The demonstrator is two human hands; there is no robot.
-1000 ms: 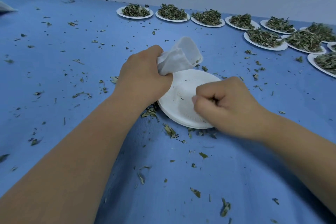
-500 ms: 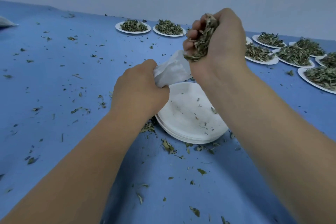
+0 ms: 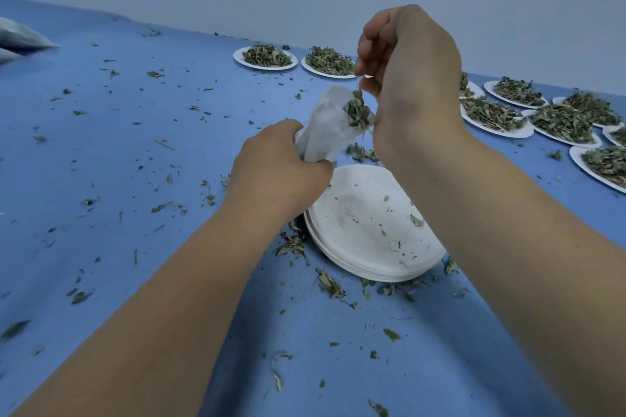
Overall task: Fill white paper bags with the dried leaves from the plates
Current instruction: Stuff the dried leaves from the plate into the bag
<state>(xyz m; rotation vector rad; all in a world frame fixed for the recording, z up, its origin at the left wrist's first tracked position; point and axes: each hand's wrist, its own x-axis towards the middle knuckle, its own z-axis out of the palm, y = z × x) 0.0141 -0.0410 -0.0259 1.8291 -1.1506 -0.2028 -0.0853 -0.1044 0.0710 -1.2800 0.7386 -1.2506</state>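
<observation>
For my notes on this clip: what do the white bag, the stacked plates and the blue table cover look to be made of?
The white bag: thin matte paper, perhaps a filter-like nonwoven; it crumples softly where the left hand grips it. The stacked plates: likely moulded paper pulp, matte white, with thin layered rims. The blue table cover: probably cloth, matte, with faint creases.

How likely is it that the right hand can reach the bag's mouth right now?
Probably yes. The right hand hangs above the white paper bag, which the left hand grips with its mouth tilted up toward it; only dried leaves heaped at the opening lie between.
</observation>
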